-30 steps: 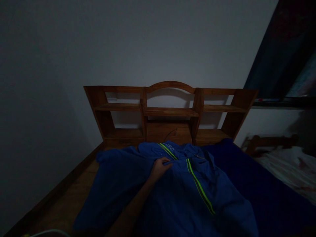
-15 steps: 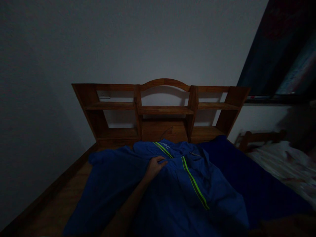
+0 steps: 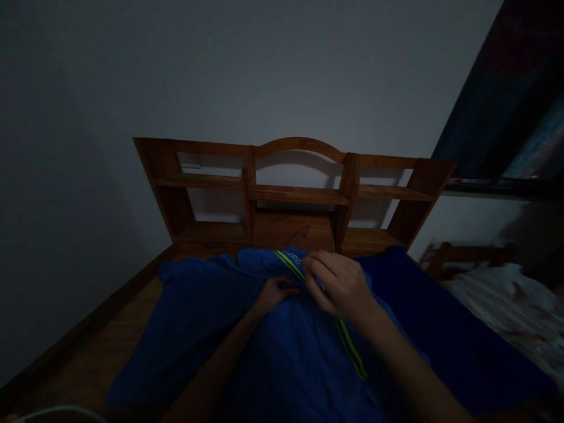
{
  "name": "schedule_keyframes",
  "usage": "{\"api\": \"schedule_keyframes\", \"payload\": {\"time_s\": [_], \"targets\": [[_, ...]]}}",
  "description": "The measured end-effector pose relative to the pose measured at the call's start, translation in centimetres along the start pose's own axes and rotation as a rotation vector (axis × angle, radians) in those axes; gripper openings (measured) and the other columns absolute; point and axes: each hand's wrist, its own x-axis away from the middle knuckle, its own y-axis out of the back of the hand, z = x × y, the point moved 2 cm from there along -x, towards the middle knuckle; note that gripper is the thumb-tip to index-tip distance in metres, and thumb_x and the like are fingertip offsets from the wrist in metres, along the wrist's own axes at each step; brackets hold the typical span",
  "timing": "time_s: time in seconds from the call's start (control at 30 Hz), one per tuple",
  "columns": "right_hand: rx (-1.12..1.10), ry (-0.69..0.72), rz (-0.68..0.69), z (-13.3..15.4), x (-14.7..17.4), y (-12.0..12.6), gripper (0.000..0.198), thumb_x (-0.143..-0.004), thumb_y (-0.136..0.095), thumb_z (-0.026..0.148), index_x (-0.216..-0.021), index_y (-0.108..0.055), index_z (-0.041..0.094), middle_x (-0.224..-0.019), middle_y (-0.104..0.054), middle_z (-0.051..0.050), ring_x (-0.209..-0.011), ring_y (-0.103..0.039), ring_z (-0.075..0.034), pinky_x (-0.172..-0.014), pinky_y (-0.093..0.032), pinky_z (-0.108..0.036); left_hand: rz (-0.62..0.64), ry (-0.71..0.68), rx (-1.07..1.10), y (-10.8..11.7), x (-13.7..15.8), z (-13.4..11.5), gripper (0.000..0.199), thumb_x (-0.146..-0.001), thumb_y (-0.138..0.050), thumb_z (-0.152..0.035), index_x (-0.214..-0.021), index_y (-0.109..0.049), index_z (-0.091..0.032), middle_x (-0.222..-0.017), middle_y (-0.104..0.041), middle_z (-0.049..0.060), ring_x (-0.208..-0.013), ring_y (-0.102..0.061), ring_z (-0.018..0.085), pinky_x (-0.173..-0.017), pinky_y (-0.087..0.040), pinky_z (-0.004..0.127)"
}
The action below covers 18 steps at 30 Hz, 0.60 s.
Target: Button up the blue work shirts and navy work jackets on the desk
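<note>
A blue work jacket (image 3: 198, 323) with yellow-green stripes and pale lettering near its top lies spread over the bed. My left hand (image 3: 272, 295) rests on its upper middle, thumb and fingers closed on a bit of the cloth. Just to the right, my right hand (image 3: 339, 285) is raised over the jacket's chest with its fingers pinched together. Whatever those fingers hold, if anything, is too dark and small to make out. This hand and forearm hide part of the right stripe and the collar area.
Behind the jacket stands a wooden headboard with shelves (image 3: 299, 195) against the pale wall. A darker blue cloth (image 3: 423, 317) covers the bed's right side. Farther right are whitish bedding (image 3: 502, 299) and a dark window. A pale cord (image 3: 66, 407) shows at lower left.
My right hand has come up from the lower right edge to over the jacket's chest, beside my left hand. My left hand stays on the cloth. The view has shifted slightly.
</note>
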Motion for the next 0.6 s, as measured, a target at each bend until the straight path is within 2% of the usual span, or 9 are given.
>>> {"api": "schedule_keyframes", "payload": {"time_s": [0.07,0.13,0.23,0.3,0.37,0.5,0.6], "targets": [[-0.095,-0.197,0.065,-2.9,0.8,-4.7,0.022,-0.090,-0.040,0.022,-0.100,-0.060,0.018,-0.089,-0.063,-0.007,-0.084,-0.059,-0.017,-0.076,-0.046,-0.030,0.097,0.006,0.038,0.0,-0.1,-0.3,0.027,-0.065,-0.070,-0.036,-0.083,-0.069,-0.015,-0.086,-0.071,0.004,-0.082,-0.064,0.019,-0.078,-0.049,0.027],[-0.255,-0.364,0.075,-5.2,2.6,-9.0,0.021,-0.089,-0.042,0.025,-0.099,-0.060,0.019,-0.093,-0.063,-0.007,-0.088,-0.059,-0.017,-0.079,-0.045,-0.030,0.110,0.036,0.062,0.1,-0.3,-0.2,0.029,-0.065,-0.071,-0.037,-0.085,-0.069,-0.016,-0.090,-0.071,0.005,-0.085,-0.064,0.019,-0.082,-0.048,0.029],[-0.520,-0.487,0.121,-6.8,5.4,-13.2,0.022,-0.089,-0.044,0.030,-0.095,-0.062,0.020,-0.089,-0.064,-0.004,-0.086,-0.060,-0.017,-0.079,-0.046,-0.029,0.108,0.063,0.092,0.3,-0.7,0.2,0.031,-0.064,-0.072,-0.038,-0.085,-0.069,-0.016,-0.091,-0.070,0.006,-0.088,-0.063,0.019,-0.084,-0.047,0.029],[-0.650,-0.505,0.167,-7.0,6.5,-14.1,0.023,-0.089,-0.044,0.032,-0.092,-0.063,0.021,-0.087,-0.065,-0.003,-0.085,-0.060,-0.017,-0.080,-0.045,-0.029,0.142,0.056,0.113,0.3,-0.9,0.4,0.031,-0.064,-0.072,-0.038,-0.086,-0.068,-0.015,-0.092,-0.070,0.006,-0.088,-0.063,0.020,-0.083,-0.047,0.029],[-0.713,-0.510,0.175,-7.0,6.8,-13.9,0.021,-0.088,-0.046,0.033,-0.093,-0.063,0.022,-0.091,-0.064,-0.003,-0.089,-0.059,-0.017,-0.082,-0.044,-0.030,0.138,0.062,0.116,0.4,-1.0,0.5,0.032,-0.064,-0.072,-0.038,-0.087,-0.068,-0.015,-0.093,-0.070,0.006,-0.089,-0.064,0.020,-0.082,-0.048,0.028],[-0.737,-0.527,0.165,-7.5,6.5,-13.2,0.019,-0.084,-0.054,0.031,-0.098,-0.062,0.022,-0.096,-0.061,-0.003,-0.093,-0.056,-0.018,-0.084,-0.041,-0.029,0.107,0.059,0.080,0.5,-1.1,0.1,0.030,-0.069,-0.068,-0.037,-0.090,-0.068,-0.016,-0.094,-0.070,0.005,-0.091,-0.063,0.019,-0.084,-0.048,0.027],[-0.739,-0.562,0.193,-8.2,6.7,-13.6,0.017,-0.081,-0.056,0.028,-0.096,-0.062,0.022,-0.087,-0.059,-0.001,-0.084,-0.055,-0.016,-0.077,-0.042,-0.027,0.080,0.021,0.050,0.4,-1.0,-0.4,0.025,-0.070,-0.066,-0.034,-0.088,-0.068,-0.016,-0.092,-0.070,0.005,-0.089,-0.064,0.019,-0.083,-0.048,0.026]]}}
